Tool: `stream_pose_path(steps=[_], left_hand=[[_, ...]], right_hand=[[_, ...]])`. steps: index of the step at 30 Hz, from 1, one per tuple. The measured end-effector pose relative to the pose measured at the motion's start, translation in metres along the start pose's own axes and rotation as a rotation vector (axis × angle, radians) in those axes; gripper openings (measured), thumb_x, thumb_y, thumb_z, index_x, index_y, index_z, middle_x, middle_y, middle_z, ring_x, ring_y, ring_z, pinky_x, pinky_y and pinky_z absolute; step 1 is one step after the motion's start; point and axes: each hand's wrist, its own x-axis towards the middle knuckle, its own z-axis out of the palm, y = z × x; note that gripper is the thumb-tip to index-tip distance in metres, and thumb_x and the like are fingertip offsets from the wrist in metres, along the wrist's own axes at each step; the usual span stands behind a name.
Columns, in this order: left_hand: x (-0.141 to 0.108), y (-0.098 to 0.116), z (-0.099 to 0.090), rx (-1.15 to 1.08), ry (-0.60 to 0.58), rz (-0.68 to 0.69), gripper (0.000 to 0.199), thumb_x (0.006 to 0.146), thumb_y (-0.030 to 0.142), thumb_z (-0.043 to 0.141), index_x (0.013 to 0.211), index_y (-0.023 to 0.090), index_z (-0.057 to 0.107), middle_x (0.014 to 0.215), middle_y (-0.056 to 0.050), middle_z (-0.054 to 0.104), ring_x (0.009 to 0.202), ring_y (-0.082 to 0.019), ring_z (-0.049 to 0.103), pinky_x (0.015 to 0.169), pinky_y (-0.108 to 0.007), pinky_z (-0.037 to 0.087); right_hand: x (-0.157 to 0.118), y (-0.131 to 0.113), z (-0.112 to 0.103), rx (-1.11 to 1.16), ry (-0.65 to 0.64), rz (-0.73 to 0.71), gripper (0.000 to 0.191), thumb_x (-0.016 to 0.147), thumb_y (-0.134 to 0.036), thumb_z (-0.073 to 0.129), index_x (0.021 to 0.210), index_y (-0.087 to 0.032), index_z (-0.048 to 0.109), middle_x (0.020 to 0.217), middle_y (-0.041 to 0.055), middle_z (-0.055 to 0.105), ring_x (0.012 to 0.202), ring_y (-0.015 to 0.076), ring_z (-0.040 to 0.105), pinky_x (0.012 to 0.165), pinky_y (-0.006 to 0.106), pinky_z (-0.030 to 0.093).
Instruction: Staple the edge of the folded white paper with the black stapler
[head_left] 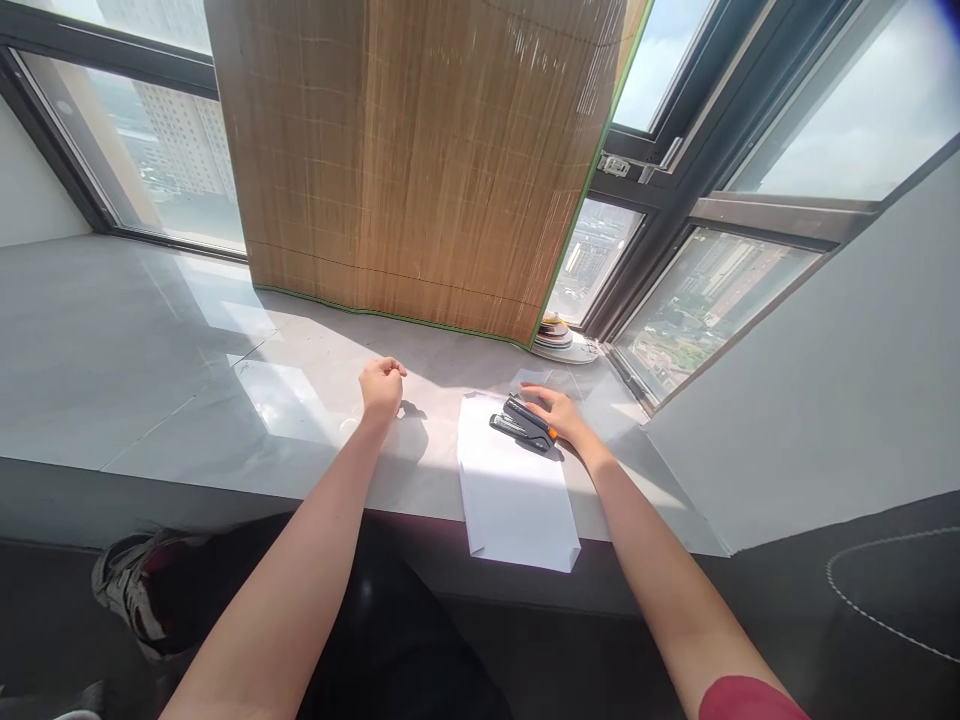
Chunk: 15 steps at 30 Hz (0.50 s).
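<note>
My left hand is closed over the pale sill, left of the paper, its fingers curled in. Whatever it may hold is hidden or too small to see. At the right, my right hand has its fingers around the far side of a black stapler with an orange end. The stapler is over the upper part of some white paper. That paper reaches past the sill's front edge, and its near corners are bent. My right thumb is mostly hidden.
A bamboo blind with green edging hangs down to the sill. Stacked plates stand in the far right corner by the window frame. A shoe shows at lower left, and a pale cord at right.
</note>
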Motion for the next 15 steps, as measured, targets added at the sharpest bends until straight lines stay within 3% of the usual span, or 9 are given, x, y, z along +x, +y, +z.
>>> stream_pose_path(steps=[2, 5, 9, 11, 15], left_hand=[[-0.002, 0.005, 0.000, -0.038, 0.018, 0.061, 0.022, 0.069, 0.007, 0.048, 0.063, 0.021, 0.065, 0.084, -0.004, 0.063, 0.072, -0.017, 0.054, 0.071, -0.030, 0.042], [-0.007, 0.017, 0.000, -0.137, 0.048, 0.223, 0.026, 0.070, 0.004, 0.045, 0.059, 0.021, 0.061, 0.078, -0.004, 0.060, 0.076, -0.018, 0.056, 0.075, -0.031, 0.044], [-0.014, 0.030, -0.003, -0.130, 0.078, 0.398, 0.031, 0.074, 0.000, 0.042, 0.055, 0.022, 0.052, 0.079, -0.005, 0.056, 0.075, -0.018, 0.055, 0.073, -0.032, 0.044], [-0.013, 0.032, -0.009, -0.050, 0.147, 0.407, 0.032, 0.073, -0.002, 0.041, 0.054, 0.022, 0.049, 0.078, -0.005, 0.054, 0.076, -0.019, 0.054, 0.074, -0.033, 0.044], [-0.007, 0.029, -0.026, 0.014, 0.336, 0.298, 0.034, 0.072, -0.006, 0.041, 0.055, 0.022, 0.048, 0.080, -0.005, 0.054, 0.083, -0.020, 0.057, 0.080, -0.033, 0.047]], right_hand=[[-0.001, -0.007, 0.006, 0.076, -0.103, 0.034, 0.052, 0.083, -0.055, 0.085, 0.127, -0.029, 0.081, 0.151, 0.0103, 0.070, 0.144, 0.0348, 0.062, 0.123, 0.053, 0.050], [-0.003, -0.011, 0.013, 0.105, -0.137, 0.095, 0.054, 0.094, -0.060, 0.074, 0.140, -0.032, 0.076, 0.160, 0.0088, 0.063, 0.155, 0.0368, 0.053, 0.131, 0.059, 0.040], [-0.002, -0.005, 0.014, -0.151, -0.208, -0.031, 0.055, 0.098, -0.060, 0.064, 0.149, -0.039, 0.069, 0.171, -0.0008, 0.052, 0.165, 0.0298, 0.038, 0.142, 0.056, 0.015], [0.001, -0.001, 0.016, -0.279, -0.269, -0.120, 0.059, 0.099, -0.058, 0.061, 0.155, -0.039, 0.063, 0.174, -0.0013, 0.046, 0.167, 0.0279, 0.035, 0.142, 0.053, 0.008], [0.015, -0.005, 0.038, -0.469, -0.371, -0.200, 0.069, 0.102, -0.052, 0.056, 0.168, -0.034, 0.049, 0.181, 0.0048, 0.033, 0.170, 0.0319, 0.026, 0.140, 0.061, 0.001]])
